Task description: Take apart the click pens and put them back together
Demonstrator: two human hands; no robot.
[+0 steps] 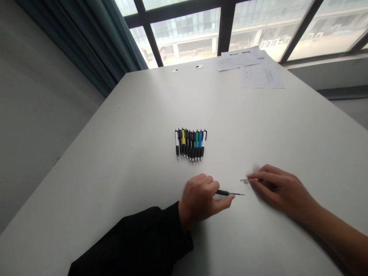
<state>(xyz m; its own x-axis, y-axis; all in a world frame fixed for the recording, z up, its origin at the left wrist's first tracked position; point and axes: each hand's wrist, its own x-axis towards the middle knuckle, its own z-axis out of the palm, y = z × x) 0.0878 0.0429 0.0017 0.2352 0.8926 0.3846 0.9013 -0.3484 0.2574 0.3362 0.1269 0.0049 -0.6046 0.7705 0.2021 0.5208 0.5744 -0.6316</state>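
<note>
My left hand (201,197) is closed around a dark, thin tool (222,192), perhaps a pen part or a screwdriver, whose slim tip points right. My right hand (280,188) rests low over the white table (143,153), its thumb and fingers pinched on a small shiny metal piece (245,181). That piece lies just above and right of the tool's tip, not touching it. Beyond my left hand several pens (190,145) lie side by side in a row, mostly black, with white, yellow, green and blue ones among them.
Printed papers (261,76) lie at the table's far right edge, by the window (186,34). Two small white oval items (199,66) sit near the far edge. A dark curtain (115,46) hangs at the far left.
</note>
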